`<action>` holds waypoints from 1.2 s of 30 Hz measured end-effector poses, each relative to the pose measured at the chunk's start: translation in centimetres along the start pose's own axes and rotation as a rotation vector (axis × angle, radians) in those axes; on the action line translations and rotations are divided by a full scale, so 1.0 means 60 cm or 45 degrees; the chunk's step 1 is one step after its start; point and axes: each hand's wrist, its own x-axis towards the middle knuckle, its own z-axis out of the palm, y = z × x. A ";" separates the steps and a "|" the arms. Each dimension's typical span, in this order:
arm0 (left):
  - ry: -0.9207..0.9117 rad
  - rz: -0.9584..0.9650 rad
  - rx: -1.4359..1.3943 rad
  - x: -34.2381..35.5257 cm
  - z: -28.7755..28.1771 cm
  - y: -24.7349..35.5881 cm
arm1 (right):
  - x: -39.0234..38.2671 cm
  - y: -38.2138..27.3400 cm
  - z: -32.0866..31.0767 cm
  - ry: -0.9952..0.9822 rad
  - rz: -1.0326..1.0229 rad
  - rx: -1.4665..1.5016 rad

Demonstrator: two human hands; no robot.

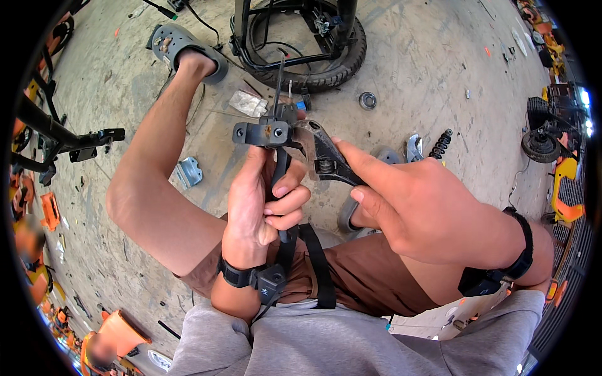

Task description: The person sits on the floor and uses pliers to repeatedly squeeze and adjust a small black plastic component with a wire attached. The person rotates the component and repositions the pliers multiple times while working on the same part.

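Observation:
My left hand (266, 200) is wrapped round the dark stem of a black metal bracket (254, 134), holding it up between my knees. The bracket has a curved plate with two holes, a rusty patch in the middle and a thin rod rising behind it. An adjustable wrench (326, 164) is in my right hand (420, 203), fingers closed on its dark handle. Its head is against the right side of the bracket, where the jaws are partly out of sight. Whether they grip a nut or bolt there I cannot tell.
Ahead, a black frame (240, 28) stands over a wheel with a knobbly tyre (351, 66). A metal ring (367, 100), a shock absorber (441, 144), a crumpled packet (248, 103) and a silvery bracket (189, 172) lie on the concrete floor. Another black frame (69, 145) juts in from the left.

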 end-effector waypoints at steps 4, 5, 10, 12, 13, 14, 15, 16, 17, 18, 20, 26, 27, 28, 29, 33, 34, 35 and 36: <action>0.003 -0.060 -0.059 0.000 0.004 0.004 | -0.003 0.002 0.004 0.061 -0.068 -0.197; 0.000 -0.077 -0.085 0.000 0.003 0.005 | -0.003 0.004 0.004 0.075 -0.087 -0.242; -0.179 -0.207 -0.250 -0.002 -0.013 0.010 | -0.007 0.008 0.005 0.129 -0.160 -0.461; -0.220 -0.278 -0.300 0.000 -0.017 0.012 | -0.011 0.007 0.005 0.144 -0.151 -0.553; -0.237 -0.304 -0.326 0.000 -0.018 0.012 | -0.011 0.007 0.004 0.151 -0.151 -0.600; -0.253 -0.330 -0.352 0.001 -0.019 0.012 | -0.011 0.006 0.003 0.172 -0.159 -0.635; -0.263 -0.338 -0.384 0.000 -0.022 0.011 | -0.011 0.006 0.002 0.194 -0.165 -0.670; -0.273 -0.343 -0.386 0.000 -0.024 0.011 | -0.010 0.005 0.002 0.220 -0.175 -0.702; -0.283 -0.349 -0.388 0.000 -0.025 0.010 | -0.010 0.004 0.001 0.244 -0.184 -0.734; -0.295 -0.358 -0.391 0.001 -0.025 0.010 | -0.010 0.003 0.001 0.273 -0.191 -0.763; -0.206 -0.388 -0.388 -0.001 -0.023 0.012 | -0.007 0.009 0.001 0.347 -0.276 -0.810; -0.240 -0.414 -0.322 -0.003 -0.020 0.018 | -0.002 0.011 -0.005 0.281 -0.225 -0.387; -0.248 -0.390 -0.330 -0.005 -0.021 0.019 | -0.004 0.009 -0.011 0.224 -0.139 -0.155; -0.256 -0.366 -0.338 -0.006 -0.021 0.019 | -0.004 0.006 -0.018 0.164 -0.052 0.076; -0.294 -0.323 -0.373 -0.005 -0.026 0.017 | -0.003 0.000 -0.027 0.102 0.053 0.219; -0.218 -0.213 -0.266 -0.006 -0.018 0.014 | 0.001 -0.003 -0.034 -0.001 0.261 0.558; -0.183 -0.204 -0.228 -0.007 -0.014 0.012 | 0.001 0.000 -0.032 0.015 0.259 0.580; -0.147 -0.196 -0.189 -0.007 -0.011 0.010 | 0.001 0.003 -0.031 0.016 0.241 0.582; -0.141 -0.184 -0.184 -0.007 -0.010 0.008 | 0.002 0.006 -0.030 0.008 0.220 0.584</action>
